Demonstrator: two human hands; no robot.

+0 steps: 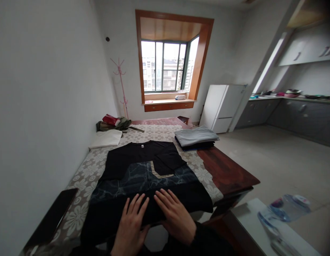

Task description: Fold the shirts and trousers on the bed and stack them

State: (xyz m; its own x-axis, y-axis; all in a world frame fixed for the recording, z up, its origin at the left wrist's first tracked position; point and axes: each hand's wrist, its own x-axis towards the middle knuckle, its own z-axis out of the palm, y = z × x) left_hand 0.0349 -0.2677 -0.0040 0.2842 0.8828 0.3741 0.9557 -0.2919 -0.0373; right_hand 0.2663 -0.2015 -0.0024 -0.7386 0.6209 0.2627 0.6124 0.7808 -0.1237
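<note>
A black T-shirt point(143, 149) with a dark marbled band and a beige trim piece lies spread on the table, its collar toward the window. My left hand point(132, 217) rests on the shirt's lower part, fingers stretched out. Beside it, my right hand point(174, 211) lies on the same hem area with its fingers extended. Neither hand grips the cloth; the thumbs reach down by the near edge, where the left one is partly visible. A folded stack of clothes, grey on top point(195, 135), sits beyond the shirt to the right.
A flower-patterned cloth point(76, 213) covers much of the wooden table point(229, 170). On the left lie a black phone-like device point(54, 217) and a folded white cloth point(106, 138). A bag point(124, 123) is behind. At right, a plastic bottle point(284, 208) stands near a white surface.
</note>
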